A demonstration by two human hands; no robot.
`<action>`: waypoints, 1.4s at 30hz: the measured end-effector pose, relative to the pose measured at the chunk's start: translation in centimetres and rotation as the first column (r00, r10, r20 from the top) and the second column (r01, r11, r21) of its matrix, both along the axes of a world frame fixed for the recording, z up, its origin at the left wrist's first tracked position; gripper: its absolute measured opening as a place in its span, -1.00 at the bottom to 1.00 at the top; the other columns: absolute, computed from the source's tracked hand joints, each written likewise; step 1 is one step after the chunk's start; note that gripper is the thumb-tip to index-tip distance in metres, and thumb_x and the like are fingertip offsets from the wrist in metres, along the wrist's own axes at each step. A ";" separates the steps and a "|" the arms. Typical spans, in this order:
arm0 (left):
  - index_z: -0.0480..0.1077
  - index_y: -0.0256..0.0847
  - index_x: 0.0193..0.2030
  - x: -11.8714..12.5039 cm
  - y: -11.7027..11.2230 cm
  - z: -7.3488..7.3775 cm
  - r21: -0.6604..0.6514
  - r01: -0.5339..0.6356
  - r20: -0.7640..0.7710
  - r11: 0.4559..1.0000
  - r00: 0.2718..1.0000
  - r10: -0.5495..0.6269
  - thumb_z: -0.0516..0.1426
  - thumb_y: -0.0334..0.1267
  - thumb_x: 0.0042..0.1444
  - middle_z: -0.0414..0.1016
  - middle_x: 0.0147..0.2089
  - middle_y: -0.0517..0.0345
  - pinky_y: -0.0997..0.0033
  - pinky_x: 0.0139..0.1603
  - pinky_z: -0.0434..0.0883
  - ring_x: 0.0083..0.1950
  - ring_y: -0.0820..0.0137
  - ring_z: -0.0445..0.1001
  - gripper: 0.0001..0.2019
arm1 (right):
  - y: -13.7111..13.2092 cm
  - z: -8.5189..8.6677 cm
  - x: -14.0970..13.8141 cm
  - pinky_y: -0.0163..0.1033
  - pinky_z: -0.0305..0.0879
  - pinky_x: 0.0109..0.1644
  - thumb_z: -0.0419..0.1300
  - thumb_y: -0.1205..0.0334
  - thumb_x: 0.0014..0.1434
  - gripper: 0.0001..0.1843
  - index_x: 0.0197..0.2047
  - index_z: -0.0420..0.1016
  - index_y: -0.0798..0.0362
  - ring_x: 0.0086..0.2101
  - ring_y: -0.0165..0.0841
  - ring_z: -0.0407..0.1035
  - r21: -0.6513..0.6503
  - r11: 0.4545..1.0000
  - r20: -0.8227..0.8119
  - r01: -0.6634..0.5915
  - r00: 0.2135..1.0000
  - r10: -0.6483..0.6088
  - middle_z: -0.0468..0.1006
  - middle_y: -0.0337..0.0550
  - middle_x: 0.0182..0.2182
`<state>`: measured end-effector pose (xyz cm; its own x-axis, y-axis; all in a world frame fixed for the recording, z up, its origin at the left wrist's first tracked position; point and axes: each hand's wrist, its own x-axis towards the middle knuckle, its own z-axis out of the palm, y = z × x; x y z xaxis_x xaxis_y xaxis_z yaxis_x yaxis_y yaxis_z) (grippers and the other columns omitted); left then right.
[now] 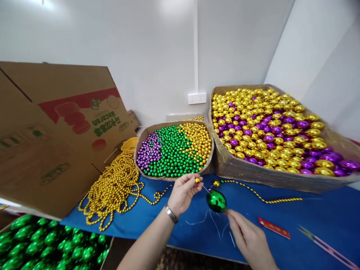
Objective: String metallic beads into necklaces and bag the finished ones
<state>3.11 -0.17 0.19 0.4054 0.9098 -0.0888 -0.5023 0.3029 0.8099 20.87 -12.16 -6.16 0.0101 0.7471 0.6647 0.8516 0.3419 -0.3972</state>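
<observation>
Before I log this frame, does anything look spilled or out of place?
The brown carton at left has seemingly upside-down printing, and gold bead strands lie tangled in a heap beside it. The large green bead at the right hand shows no visible damage.

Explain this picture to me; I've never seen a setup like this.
There is no machine here. The one picture comes from a camera worn on a person's head, looking forward and down at that person's own two bare hands. The left hand, with a metal band at its wrist, pinches a small gold bead. The right hand pinches the near end of a large green bead. On the blue cloth lie a heap of gold bead strings and a red packet. Beyond the hands stand a box of small purple, green and gold beads and, to its right, a bigger box of large gold and purple ones.
</observation>
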 end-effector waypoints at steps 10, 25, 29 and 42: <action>0.49 -0.30 -0.26 0.2 -0.6 -0.2 0.149 -0.043 -0.170 0.988 0.983 0.068 0.25 -0.17 -0.02 0.53 -0.26 0.03 0.43 -0.25 0.39 -0.31 0.43 0.47 -0.76 | -0.1 -1.5 1.0 -0.30 0.45 -0.27 -0.07 0.20 0.30 -0.68 -0.17 0.50 0.05 -0.36 -0.33 0.54 0.044 0.997 0.138 0.055 0.989 -0.061 0.62 -0.13 -0.34; 0.52 -0.24 -0.38 6.4 -0.7 -3.6 0.595 0.266 -0.570 0.759 0.805 0.165 0.16 -0.17 0.06 0.55 -0.25 0.00 0.38 -0.22 0.38 -0.22 0.32 0.48 -0.81 | 1.9 -4.9 4.3 -0.25 0.41 -0.10 -0.09 0.14 0.27 -0.65 0.05 0.33 -0.02 -0.10 -0.30 0.44 -0.291 0.954 -0.168 0.069 0.978 -0.122 0.53 -0.06 -0.10; 0.50 -0.25 -0.33 8.2 0.2 2.4 0.669 0.343 -0.517 0.659 0.852 0.082 0.15 -0.17 0.07 0.55 -0.25 0.01 0.44 -0.27 0.40 -0.25 0.36 0.48 -0.81 | 3.3 -1.5 4.3 -0.27 0.38 -0.07 -0.10 0.12 0.29 -0.65 0.04 0.35 -0.01 -0.15 -0.32 0.46 -0.252 0.964 -0.378 -0.090 0.926 -0.013 0.53 -0.08 -0.16; 0.36 -0.20 -0.01 21.6 15.8 8.0 0.282 0.918 -0.774 0.279 0.046 0.632 0.18 -0.17 -0.02 0.39 -0.02 -0.16 0.08 -0.07 0.34 0.01 0.02 0.37 -0.60 | 4.1 -1.7 5.2 -0.42 0.34 -0.50 -0.06 -0.09 0.24 -0.54 -0.14 0.46 0.08 -0.54 -0.41 0.38 -0.251 0.953 -0.725 -0.169 0.686 -0.069 0.43 -0.20 -0.55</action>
